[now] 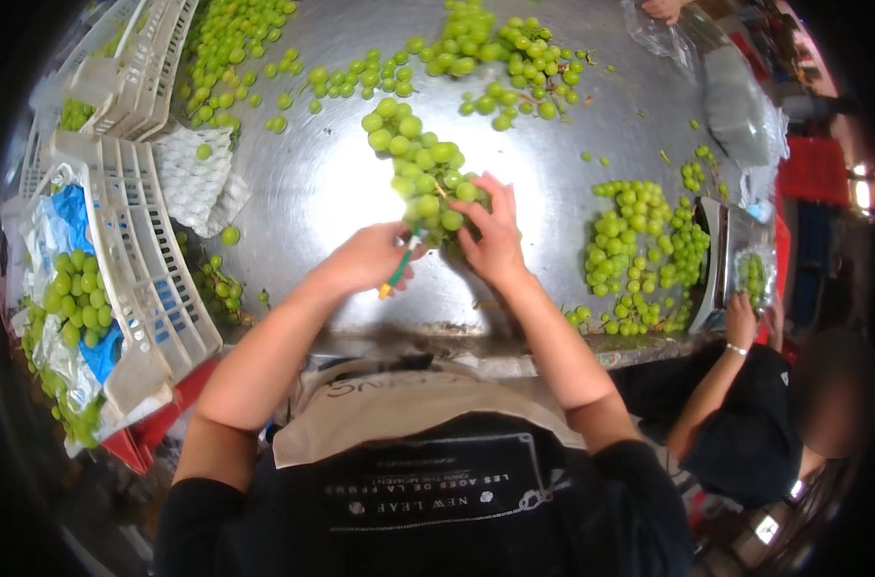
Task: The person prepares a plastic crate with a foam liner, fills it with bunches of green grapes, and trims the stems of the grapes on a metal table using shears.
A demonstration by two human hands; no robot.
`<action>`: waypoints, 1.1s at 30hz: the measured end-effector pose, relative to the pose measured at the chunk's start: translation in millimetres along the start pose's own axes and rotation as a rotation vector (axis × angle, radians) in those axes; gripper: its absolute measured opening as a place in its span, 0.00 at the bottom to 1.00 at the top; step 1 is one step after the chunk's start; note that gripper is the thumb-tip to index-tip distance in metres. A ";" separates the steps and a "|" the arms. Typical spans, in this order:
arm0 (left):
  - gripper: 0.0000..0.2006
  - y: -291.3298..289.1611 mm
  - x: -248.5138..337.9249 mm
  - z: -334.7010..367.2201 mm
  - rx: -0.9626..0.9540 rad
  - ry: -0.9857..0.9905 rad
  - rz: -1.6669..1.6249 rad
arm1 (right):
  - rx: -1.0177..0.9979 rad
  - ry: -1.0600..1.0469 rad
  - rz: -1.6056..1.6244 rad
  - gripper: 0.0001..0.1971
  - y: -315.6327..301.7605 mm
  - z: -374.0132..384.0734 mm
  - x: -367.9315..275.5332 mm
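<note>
In the head view, the person's left hand (372, 260) was closed around a slim tool (397, 269) with a green and orange-yellow handle, its tip hidden near the fruit. The right hand (495, 236) had its thumb and fingers apart, touching the lower right side of a grape bunch (420, 163); whether it gripped the stem, I could not tell. This bunch was directly in front of the hands, over the middle of the metal table (303, 183). It looked long and rather loose, with round, shiny, yellow-green berries and a pale stem showing between them. To the right lay more bunches (630, 236), and to the left stood a white crate (153, 260). Farther away, green grapes (466, 43) were scattered in heaps.
</note>
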State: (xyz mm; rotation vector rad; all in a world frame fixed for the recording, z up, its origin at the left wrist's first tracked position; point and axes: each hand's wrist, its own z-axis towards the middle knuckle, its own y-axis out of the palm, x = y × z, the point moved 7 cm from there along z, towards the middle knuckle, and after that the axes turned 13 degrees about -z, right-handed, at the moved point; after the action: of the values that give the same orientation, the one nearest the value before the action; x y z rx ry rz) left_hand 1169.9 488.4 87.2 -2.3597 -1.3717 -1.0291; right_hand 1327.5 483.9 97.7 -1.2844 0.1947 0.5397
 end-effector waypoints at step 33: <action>0.07 1.0 -2.6 14.4 0.079 0.311 -0.251 | -0.112 -0.344 0.176 0.35 14.0 -14.6 -79.3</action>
State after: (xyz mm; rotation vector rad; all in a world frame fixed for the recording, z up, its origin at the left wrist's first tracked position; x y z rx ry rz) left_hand 1176.5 493.4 75.1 -1.9053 -1.5749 -1.3155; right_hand 1254.7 451.0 115.6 -1.2678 -0.0111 0.9233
